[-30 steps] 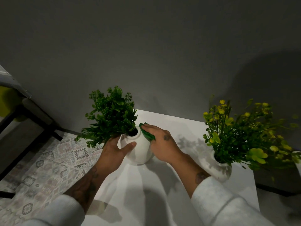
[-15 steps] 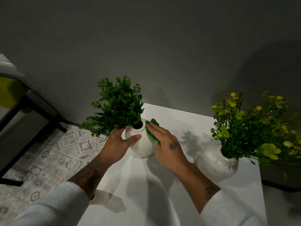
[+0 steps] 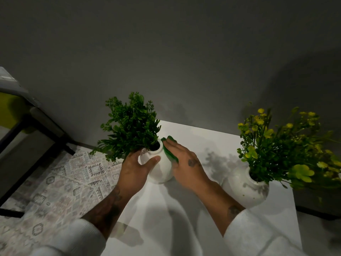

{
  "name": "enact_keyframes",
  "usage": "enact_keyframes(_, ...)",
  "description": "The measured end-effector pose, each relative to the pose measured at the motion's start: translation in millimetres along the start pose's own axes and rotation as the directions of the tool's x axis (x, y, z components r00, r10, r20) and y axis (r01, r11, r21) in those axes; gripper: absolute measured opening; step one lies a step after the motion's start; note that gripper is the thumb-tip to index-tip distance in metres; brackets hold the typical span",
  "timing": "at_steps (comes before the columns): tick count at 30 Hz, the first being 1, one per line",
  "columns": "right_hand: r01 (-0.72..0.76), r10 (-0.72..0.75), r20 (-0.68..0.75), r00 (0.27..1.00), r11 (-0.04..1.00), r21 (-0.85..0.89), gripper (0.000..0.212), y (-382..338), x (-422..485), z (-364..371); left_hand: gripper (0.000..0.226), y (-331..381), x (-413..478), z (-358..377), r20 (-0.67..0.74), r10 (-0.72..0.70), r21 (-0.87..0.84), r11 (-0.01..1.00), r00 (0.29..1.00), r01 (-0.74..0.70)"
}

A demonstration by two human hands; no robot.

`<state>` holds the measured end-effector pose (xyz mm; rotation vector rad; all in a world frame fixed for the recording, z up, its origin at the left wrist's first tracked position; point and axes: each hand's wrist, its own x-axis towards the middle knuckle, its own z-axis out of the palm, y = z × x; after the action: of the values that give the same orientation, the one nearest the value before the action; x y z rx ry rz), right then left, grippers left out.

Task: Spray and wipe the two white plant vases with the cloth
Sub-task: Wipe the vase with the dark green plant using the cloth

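A round white vase [image 3: 160, 169] with a dark green plant stands at the left part of the white table [image 3: 184, 228]. My left hand [image 3: 133, 169] grips its left side, thumb across the front. My right hand [image 3: 186, 163] presses a green cloth [image 3: 170, 153] flat against the vase's right shoulder, near the neck. A second white vase [image 3: 243, 189], holding a plant with yellow flowers, sits to the right, untouched. No spray bottle is in view.
A grey wall runs right behind the table. To the left, below the table edge, lies a patterned rug [image 3: 60, 182] and a dark-framed piece of furniture [image 3: 22, 130]. A dark surface [image 3: 317, 202] adjoins the table at the right.
My right hand with the cloth has slid a little along the vase's right shoulder. My left hand keeps its hold. The view has shifted slightly.
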<state>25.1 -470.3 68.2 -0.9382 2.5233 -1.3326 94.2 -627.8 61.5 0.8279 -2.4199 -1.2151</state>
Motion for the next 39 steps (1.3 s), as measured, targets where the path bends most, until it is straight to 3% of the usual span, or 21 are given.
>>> enact_keyframes(12, -0.053, 0.053, 0.011, 0.999, 0.999, -0.002, 0.068, 4, 13, 0, 0.055, 4, -3, -3, 0.012, 0.024, 0.056, 0.998, 1.0, -0.025)
enact_keyframes(18, 0.025, -0.026, -0.028, 0.999, 1.0, -0.009, 0.066, 5, -16, 9, 0.053, 3, -3, -3, 0.018, 0.005, 0.057, 0.998, 1.0, -0.006)
enact_keyframes(27, -0.049, 0.049, 0.001, 0.999, 0.998, -0.033, 0.064, 1, 9, 1, 0.046, 4, -1, -5, 0.043, 0.027, 0.071, 0.997, 0.999, -0.03)
enact_keyframes(34, 0.073, -0.069, -0.078, 0.995, 0.996, 0.049, 0.064, 2, -12, 10, 0.032, 16, -7, -9, 0.007, 0.024, 0.028, 0.999, 1.0, -0.024)
enact_keyframes(39, 0.056, -0.051, -0.07, 0.996, 0.996, 0.071, 0.066, 10, 3, 8, 0.052, 14, -4, -7, 0.106, -0.029, 0.061, 0.998, 0.994, 0.023)
